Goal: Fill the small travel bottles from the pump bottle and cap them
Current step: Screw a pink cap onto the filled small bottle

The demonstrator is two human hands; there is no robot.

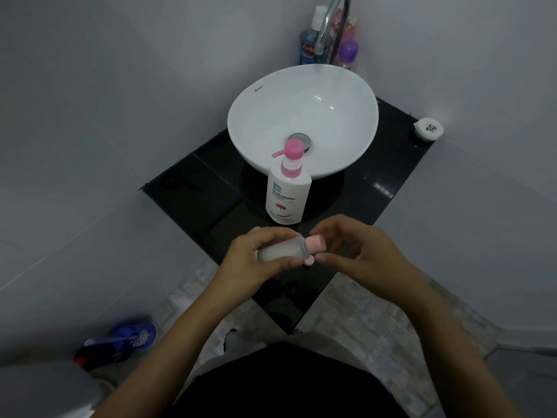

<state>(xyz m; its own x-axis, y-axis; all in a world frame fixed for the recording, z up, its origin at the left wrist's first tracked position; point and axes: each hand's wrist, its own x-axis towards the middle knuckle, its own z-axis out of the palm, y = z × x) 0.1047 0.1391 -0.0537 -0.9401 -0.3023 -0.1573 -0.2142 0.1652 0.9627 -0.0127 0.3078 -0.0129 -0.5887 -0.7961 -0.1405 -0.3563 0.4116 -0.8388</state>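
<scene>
Travel bottle point(281, 251) sideways, milky-filled, pink cap point(407, 243)

WaitTravel bottle point(281, 251) sideways, milky-filled, pink cap point(315, 243)

"Shokubutsu" printed on the white pump bottle point(287, 197), smaller lines beneath too fine to read. "Kassa" marked on the rim of the basin point(258, 89). "Colg…" and "PLAX" legible on the blue mouthwash bottle point(308, 49) behind the basin.

Dim, soft picture; glare spots on the basin point(325, 86), edges warped and blurred.
</scene>
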